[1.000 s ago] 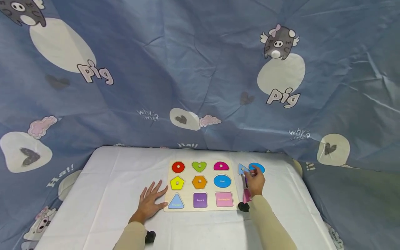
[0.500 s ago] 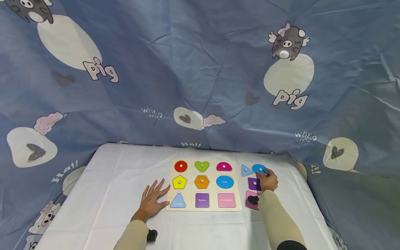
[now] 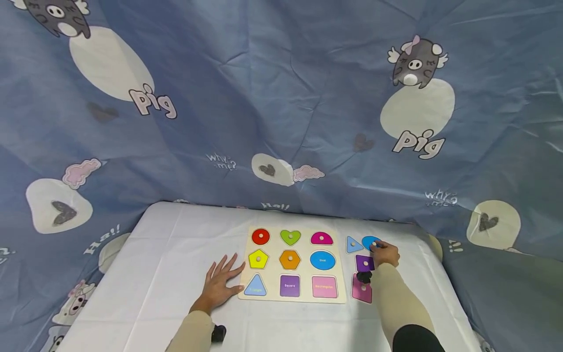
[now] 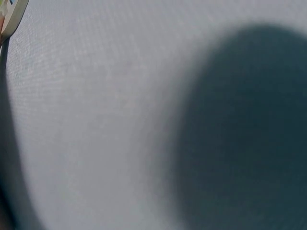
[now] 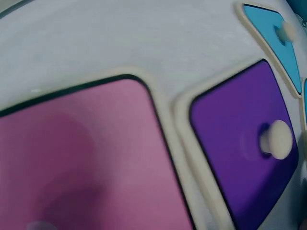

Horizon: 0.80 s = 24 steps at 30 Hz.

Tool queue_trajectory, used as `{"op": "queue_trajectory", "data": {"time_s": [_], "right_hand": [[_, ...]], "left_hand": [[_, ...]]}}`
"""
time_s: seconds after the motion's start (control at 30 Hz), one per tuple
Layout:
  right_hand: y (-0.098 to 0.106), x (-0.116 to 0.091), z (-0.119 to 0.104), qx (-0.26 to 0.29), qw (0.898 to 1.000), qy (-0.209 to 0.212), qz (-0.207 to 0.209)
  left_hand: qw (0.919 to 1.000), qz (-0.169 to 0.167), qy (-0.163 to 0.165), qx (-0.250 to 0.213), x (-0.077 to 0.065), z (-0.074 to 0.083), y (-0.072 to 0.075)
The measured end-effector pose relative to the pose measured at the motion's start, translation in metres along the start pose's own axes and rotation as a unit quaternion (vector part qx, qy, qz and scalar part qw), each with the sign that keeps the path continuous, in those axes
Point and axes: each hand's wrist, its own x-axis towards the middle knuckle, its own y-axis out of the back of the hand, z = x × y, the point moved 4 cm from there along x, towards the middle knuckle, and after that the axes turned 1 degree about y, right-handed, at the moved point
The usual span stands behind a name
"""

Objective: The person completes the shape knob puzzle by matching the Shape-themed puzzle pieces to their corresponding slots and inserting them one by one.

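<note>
Left hand (image 3: 219,287) splayed wide, just touching the puzzle board (image 3: 273,273); right hand (image 3: 386,254) curled at the blue oval piece (image 3: 368,241), grip unclear!

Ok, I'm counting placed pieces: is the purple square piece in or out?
Out: the purple square piece lies on the table beside the board.

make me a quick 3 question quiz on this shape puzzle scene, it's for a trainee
1. How many spaces on the puzzle board hold no piece?
2. True or false: the left hand is covering the red circle.
3. Which loose piece are the fingertips of the right hand at?

Key
1. Four.
2. False; that hand is at the board's left edge, fingers spread.
3. The blue oval piece.
</note>
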Motion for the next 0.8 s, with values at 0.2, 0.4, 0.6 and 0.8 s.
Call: {"op": "queue_trajectory", "data": {"time_s": [0.2,0.4,0.6,0.8], "right_hand": [[0.003,0.000,-0.001,0.000,1.000,-0.014,0.000],[0.007,0.001,0.000,0.018,1.000,-0.002,0.011],[0.017,-0.003,-0.003,0.048,0.997,0.049,0.038],[0.023,-0.004,-0.005,0.049,0.992,0.107,0.048]], "left_hand": [[1.0000,0.001,0.000,0.004,0.001,-0.002,-0.002],[1.0000,0.008,-0.002,0.000,0.002,-0.001,0.000],[1.0000,-0.001,-0.004,0.002,0.001,-0.002,-0.004],[1.0000,-0.004,0.002,0.002,0.002,-0.002,-0.002]]}}
